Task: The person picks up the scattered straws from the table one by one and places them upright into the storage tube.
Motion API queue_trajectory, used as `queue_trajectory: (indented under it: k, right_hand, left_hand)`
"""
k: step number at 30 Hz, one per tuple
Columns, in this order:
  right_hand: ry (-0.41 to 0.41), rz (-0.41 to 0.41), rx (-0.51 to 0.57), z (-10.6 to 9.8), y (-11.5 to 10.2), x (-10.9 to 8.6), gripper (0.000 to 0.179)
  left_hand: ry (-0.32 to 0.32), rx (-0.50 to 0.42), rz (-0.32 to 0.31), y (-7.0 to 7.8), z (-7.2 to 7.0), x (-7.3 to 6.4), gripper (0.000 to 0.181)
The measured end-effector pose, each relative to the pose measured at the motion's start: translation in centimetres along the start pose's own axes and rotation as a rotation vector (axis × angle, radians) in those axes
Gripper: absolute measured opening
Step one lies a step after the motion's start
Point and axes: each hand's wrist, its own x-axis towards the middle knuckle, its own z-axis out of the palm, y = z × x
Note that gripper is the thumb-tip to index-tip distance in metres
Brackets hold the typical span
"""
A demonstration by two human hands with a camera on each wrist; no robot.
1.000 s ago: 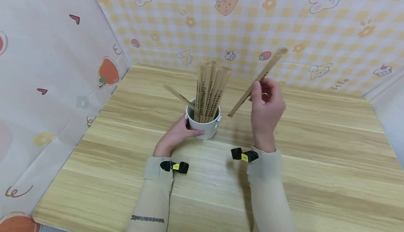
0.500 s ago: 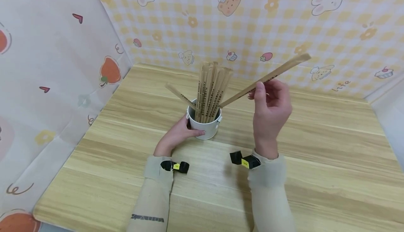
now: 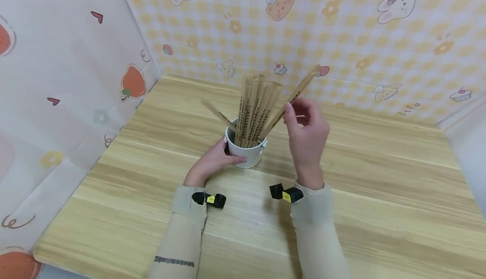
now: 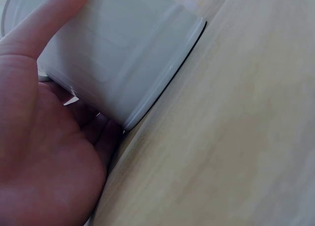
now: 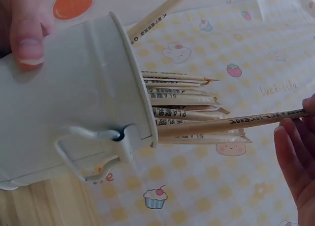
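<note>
A small white metal bucket (image 3: pixel 248 157) stands on the wooden table, holding several straws in printed brown paper wrappers (image 3: pixel 253 110). My left hand (image 3: pixel 212 161) grips the bucket from its left, thumb across the front; in the left wrist view the thumb lies on the white wall and the fingers go behind it. My right hand (image 3: pixel 309 133) pinches one paper-wrapped straw (image 5: pixel 211 126) between thumb and fingers. That straw slants up to the right, its lower end inside the bucket's rim at the right side. Another wrapped straw (image 3: pixel 218 114) leans out alone to the left.
The light wooden table (image 3: pixel 379 178) has its left edge near the hanging white cloth (image 3: pixel 76 81). Behind it hangs a yellow checked cloth (image 3: pixel 341 38) with cartoon prints. A wire handle loop (image 5: pixel 88 152) sticks out from the bucket's side.
My right hand has moved left, bringing the straw from beside the bucket to its rim and then into it; the straw now stands steeper. The left hand keeps its grip.
</note>
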Motion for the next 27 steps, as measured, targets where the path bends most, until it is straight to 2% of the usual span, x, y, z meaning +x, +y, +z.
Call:
queue_trajectory:
  k: [5, 14, 22, 27]
  right_hand:
    - [-0.039, 0.048, -0.071, 0.2, 1.1, -0.2, 0.025]
    - [-0.185, 0.071, -0.284, 1.2, 2.1, -0.6, 0.025]
    - [-0.332, 0.188, -0.417, 1.4, 2.4, -0.9, 0.019]
    - [-0.414, 0.252, -0.454, 1.4, 2.4, -0.9, 0.019]
  left_hand:
    - [-0.011, -0.003, 0.01, -0.1, 0.1, 0.1, 0.09]
    - [-0.012, -0.019, 0.013, 0.1, -0.1, 0.1, 0.089]
    - [-0.015, -0.029, 0.013, 0.5, 0.0, 0.0, 0.088]
    - [-0.015, -0.037, 0.01, 0.5, -0.1, 0.1, 0.091]
